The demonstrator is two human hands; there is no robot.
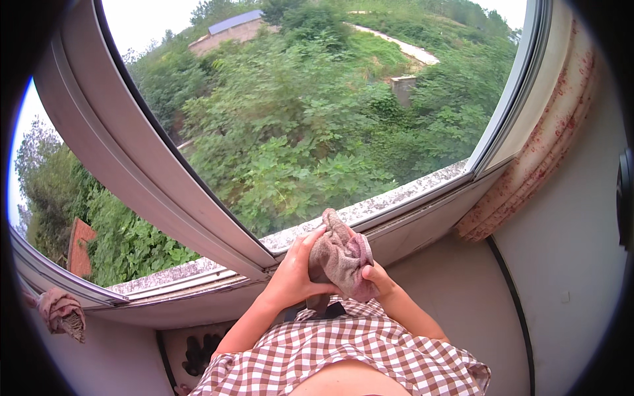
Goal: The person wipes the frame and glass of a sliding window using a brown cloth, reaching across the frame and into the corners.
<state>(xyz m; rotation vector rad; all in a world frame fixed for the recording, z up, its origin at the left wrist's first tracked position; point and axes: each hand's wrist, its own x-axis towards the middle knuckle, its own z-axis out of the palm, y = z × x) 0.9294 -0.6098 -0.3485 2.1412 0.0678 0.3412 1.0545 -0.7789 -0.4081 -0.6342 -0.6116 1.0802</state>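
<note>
A crumpled, greyish-pink cloth is held in front of my body, bunched up between both hands. My left hand grips its left side, thumb underneath and fingers over the top. On the right side, my right hand has its thumb pressed against the cloth, while its other fingers are mostly hidden behind the folds. Just beyond the cloth runs the sill and lower track of a sliding window. The window's glass pane looks out on green trees.
A wide window frame upright crosses the left. Patterned curtains hang gathered at the right, beside a pale wall. Another bunched curtain hangs at the far left. Dark shoes lie on the floor at lower left.
</note>
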